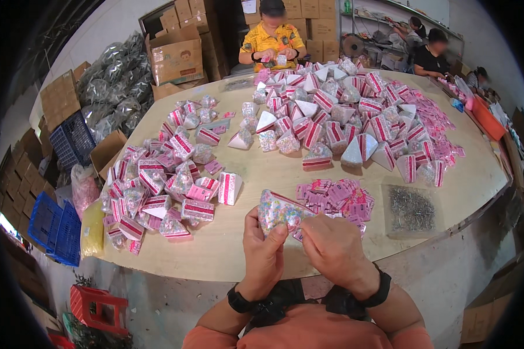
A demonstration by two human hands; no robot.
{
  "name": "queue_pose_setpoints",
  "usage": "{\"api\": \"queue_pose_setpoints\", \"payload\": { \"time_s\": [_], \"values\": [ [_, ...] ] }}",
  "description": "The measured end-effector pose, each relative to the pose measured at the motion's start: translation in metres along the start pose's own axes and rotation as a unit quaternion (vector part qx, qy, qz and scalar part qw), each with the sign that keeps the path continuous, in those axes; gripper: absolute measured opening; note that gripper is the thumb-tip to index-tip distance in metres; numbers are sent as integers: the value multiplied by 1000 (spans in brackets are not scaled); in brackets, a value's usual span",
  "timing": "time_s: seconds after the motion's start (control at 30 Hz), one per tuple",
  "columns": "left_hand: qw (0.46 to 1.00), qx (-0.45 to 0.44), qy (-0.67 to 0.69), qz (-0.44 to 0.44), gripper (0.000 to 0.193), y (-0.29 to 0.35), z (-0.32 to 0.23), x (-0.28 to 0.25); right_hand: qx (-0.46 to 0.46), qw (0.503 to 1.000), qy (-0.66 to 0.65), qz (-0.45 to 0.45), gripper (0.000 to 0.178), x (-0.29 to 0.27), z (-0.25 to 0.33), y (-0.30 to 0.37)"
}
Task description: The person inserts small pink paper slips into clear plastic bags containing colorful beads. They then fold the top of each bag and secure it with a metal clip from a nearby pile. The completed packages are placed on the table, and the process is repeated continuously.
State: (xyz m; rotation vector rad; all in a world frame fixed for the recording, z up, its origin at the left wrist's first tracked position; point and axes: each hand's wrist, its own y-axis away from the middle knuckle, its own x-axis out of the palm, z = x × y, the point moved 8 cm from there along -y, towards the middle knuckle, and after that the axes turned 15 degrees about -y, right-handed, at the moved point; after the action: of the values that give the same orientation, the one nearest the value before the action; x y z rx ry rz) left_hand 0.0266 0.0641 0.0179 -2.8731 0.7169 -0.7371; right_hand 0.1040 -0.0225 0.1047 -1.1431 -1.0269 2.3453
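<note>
A toy cake slice (278, 209) with pastel-sprinkled sides and a red stripe along its edge is held up at the table's near edge. My left hand (263, 253) is wrapped round its broad end, thumb pressed on the sprinkled face. Against the slice's narrow end, my right hand (339, 249) is closed in a pinch; what sits between its fingertips is hidden. Just beyond my hands lies a heap of small pink cards (342, 196). To their right stands a clear tray (390, 234) full of small metal pins (411, 208).
Piled cake slices (157, 177) cover the table's left side, and a larger heap (332, 110) spreads over the far middle. More pink cards (428, 110) lie far right. A co-worker in a yellow shirt (272, 39) sits opposite. Blue crates (53, 225) and a red stool (99, 308) stand left.
</note>
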Motion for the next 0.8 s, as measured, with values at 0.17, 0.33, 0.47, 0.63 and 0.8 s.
{"api": "queue_pose_setpoints", "payload": {
  "time_s": [0.17,0.33,0.47,0.63,0.8],
  "values": [
    [999,1,1,-34,53,1,1,-1,-4,1000,14,-15,10,0,0,1],
    [999,2,3,-51,51,0,4,0,-6,999,20,-32,11,1,-3,2],
    [999,4,-4,-53,51,-1,7,0,-5,999,16,-40,10,2,-6,4],
    [998,12,-30,-62,54,-1,10,1,52,998,16,-11,12,7,-16,10],
    [994,32,-75,-69,55,-1,6,0,46,999,11,-15,9,11,-21,11]
  ]
}}
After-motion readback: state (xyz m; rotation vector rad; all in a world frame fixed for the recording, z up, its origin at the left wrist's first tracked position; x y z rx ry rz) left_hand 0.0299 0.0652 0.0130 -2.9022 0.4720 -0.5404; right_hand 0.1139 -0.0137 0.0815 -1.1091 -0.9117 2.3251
